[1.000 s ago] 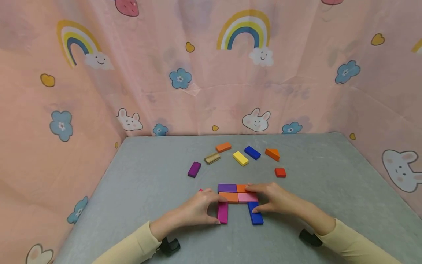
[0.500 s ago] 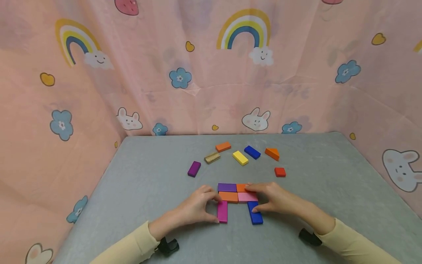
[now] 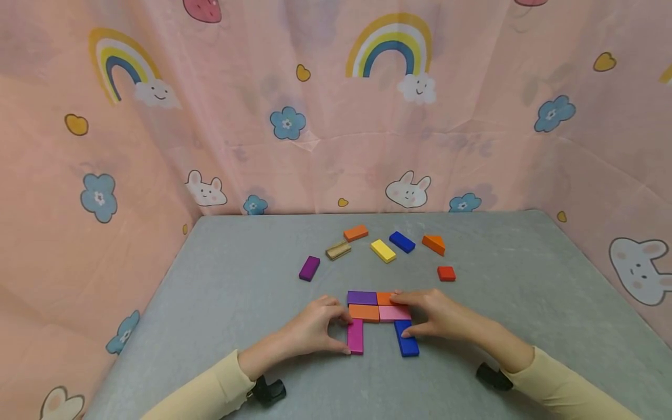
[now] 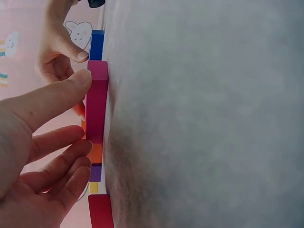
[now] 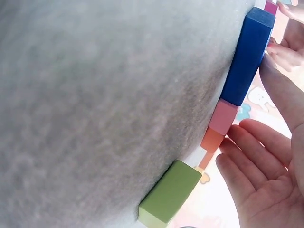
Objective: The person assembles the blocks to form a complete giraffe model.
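In the head view, my left hand has its thumb and index finger at the two ends of a magenta block, pinching it lengthwise. My right hand lies over the right side: its thumb rests on a blue block and its index finger touches an orange block. Between the hands lie a purple block, another orange block and a pink block, packed flat in two rows. The magenta and blue blocks extend toward me from the near row, the blue one slightly slanted.
Behind lie loose blocks: purple, wooden-coloured, orange, yellow, blue, an orange triangle and red. A red block and a green block sit beside the hands in the wrist views.
My left index finger has drawn back slightly leftward off the nearer orange block to the magenta block's far end. My right hand stays in place.
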Tool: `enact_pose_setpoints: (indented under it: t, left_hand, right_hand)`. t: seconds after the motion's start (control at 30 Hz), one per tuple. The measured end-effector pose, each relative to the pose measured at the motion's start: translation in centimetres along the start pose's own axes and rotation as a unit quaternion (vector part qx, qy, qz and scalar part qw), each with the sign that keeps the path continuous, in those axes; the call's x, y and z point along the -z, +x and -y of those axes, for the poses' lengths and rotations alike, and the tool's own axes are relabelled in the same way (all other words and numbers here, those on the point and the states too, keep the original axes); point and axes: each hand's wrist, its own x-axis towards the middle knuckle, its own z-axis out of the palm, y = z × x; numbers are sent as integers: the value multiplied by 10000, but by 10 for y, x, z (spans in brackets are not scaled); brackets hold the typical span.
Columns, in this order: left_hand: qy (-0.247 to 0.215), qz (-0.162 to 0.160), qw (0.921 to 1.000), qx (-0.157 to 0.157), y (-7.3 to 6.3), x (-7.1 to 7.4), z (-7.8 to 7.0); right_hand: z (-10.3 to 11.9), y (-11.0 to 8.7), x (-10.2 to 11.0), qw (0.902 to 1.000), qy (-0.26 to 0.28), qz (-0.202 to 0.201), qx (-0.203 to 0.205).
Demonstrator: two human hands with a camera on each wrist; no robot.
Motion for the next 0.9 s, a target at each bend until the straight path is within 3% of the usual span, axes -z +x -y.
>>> enact_pose_setpoints:
  t: [0.47, 0.7, 0.9]
  left_hand:
    - [-70, -55, 9999, 66, -1, 4, 1]
    - [-230, -730, 9964, 365, -12, 21, 24]
    - [-263, -827, 9954, 402, -16, 30, 39]
  right_hand:
    - [1, 0, 0, 10000, 6, 5, -12]
    - [2, 1, 0, 9999, 27, 30, -130]
    - [1, 0, 0, 10000, -28, -85, 3]
